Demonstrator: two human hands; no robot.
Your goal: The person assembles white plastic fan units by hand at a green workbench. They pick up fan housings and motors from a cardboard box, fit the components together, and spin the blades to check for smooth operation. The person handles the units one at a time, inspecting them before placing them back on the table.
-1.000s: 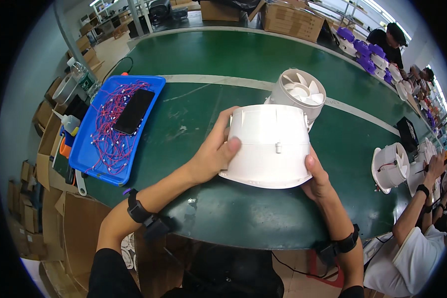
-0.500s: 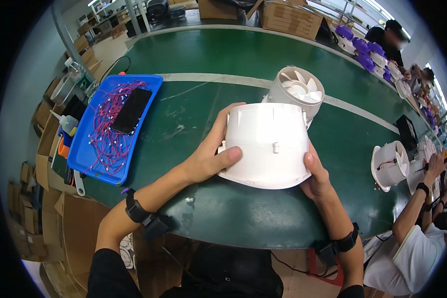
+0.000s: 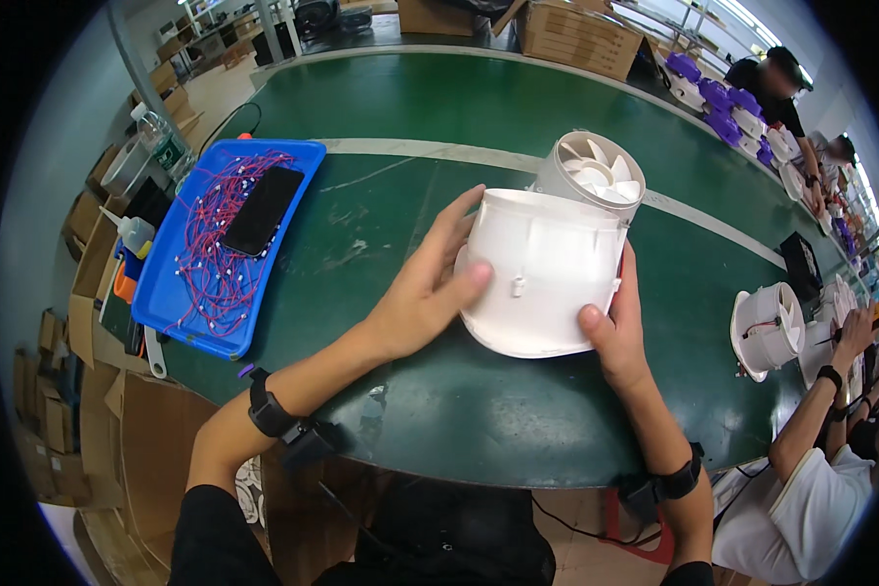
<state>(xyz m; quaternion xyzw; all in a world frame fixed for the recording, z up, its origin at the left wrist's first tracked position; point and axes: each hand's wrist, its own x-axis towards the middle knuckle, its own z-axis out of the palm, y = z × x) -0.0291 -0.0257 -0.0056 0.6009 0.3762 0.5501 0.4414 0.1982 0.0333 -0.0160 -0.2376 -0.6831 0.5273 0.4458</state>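
the left hand (image 3: 422, 293) is spread wide and pressed flat-ish against the left side of a white plastic fan housing (image 3: 547, 278), fingers reaching up along its curved wall, thumb lying across the lower front face. the right hand (image 3: 617, 327) clamps the opposite side, thumb on the front near the lower right edge, the other fingers wrapped round behind (they are mostly hidden by the housing). so both hands are closed on the same piece, one to each flank. the housing sits just above the middle of the green table (image 3: 459, 107), its round duct end with white fan blades (image 3: 596, 176) pointing away from the person; whether its lower rim rests on the table cannot be told. to the left, well apart, a blue tray (image 3: 166, 303) holds a tangle of red wires (image 3: 210, 264) and a black phone (image 3: 264, 210). at the right edge another person's hand (image 3: 855, 327) works beside a second white fan unit (image 3: 770, 327).
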